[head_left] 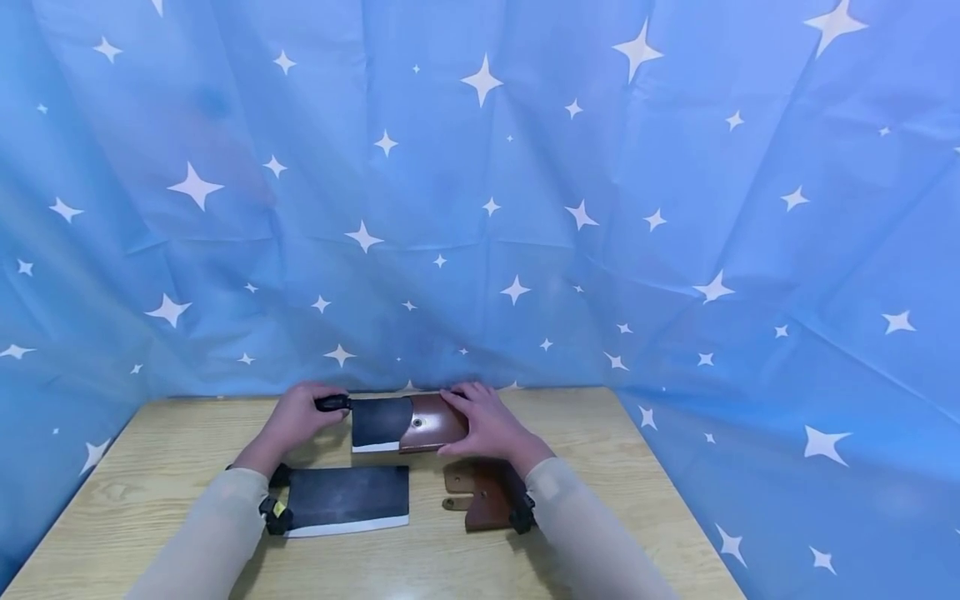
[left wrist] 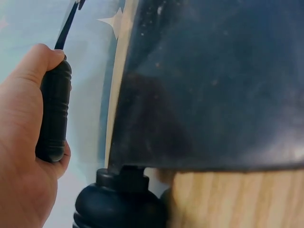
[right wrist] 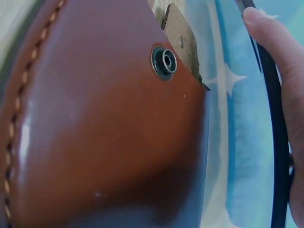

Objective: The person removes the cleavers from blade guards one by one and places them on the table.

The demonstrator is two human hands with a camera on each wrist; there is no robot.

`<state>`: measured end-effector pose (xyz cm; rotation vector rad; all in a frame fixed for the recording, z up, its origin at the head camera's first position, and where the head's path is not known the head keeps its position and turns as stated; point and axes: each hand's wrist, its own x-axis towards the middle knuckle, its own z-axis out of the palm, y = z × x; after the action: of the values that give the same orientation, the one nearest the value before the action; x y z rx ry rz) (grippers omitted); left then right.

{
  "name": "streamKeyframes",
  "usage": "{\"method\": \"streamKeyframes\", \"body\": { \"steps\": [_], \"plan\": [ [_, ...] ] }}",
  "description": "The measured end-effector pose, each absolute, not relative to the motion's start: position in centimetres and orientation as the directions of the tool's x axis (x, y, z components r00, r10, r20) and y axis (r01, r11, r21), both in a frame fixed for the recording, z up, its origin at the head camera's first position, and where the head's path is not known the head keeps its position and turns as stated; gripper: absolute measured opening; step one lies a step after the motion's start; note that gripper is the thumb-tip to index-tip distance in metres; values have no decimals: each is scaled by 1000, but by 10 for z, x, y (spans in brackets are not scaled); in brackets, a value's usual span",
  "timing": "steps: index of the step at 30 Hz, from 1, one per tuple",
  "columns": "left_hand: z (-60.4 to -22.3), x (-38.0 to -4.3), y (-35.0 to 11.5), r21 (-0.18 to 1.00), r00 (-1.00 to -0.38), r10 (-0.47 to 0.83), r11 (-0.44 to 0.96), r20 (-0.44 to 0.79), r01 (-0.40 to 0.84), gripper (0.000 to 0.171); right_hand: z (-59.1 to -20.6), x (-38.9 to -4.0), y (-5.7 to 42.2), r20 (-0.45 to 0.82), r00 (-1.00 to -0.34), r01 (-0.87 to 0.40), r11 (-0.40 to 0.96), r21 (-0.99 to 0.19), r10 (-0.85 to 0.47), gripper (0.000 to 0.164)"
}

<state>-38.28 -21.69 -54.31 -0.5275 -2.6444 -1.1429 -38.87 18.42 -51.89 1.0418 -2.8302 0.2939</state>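
Observation:
Near the back of the table, my left hand [head_left: 303,417] grips the black handle [left wrist: 56,104] of a cleaver [head_left: 378,421] with a dark blade and a pale edge. The far part of that blade sits inside a brown leather sheath [head_left: 433,423] with a snap stud. My right hand [head_left: 493,421] holds the sheath at its right end, thumb at the lower side and fingers over the top. In front lies a second cleaver [head_left: 348,493], its handle hidden by my left wrist in the head view. A second leather sheath [head_left: 489,500] is partly under my right wrist.
The wooden table [head_left: 420,562] ends just behind my hands at a blue curtain [head_left: 435,317] with white stars. Black wrist cameras [head_left: 277,515] hang close over the second cleaver and the second sheath, which shows a stud and stitching.

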Motion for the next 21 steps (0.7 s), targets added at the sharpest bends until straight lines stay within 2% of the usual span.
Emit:
{"method": "streamKeyframes", "body": {
  "steps": [6,21],
  "plan": [
    [-539,-382,-214,669,-922,239,635,305,386,35,-518,-389,185,165,-767,-641,748,-168,-620,112],
    [-532,-378,-213,649,-922,239,657,303,384,34,-520,-391,185,180,-751,-659,738,-147,-635,113]
  ]
}}
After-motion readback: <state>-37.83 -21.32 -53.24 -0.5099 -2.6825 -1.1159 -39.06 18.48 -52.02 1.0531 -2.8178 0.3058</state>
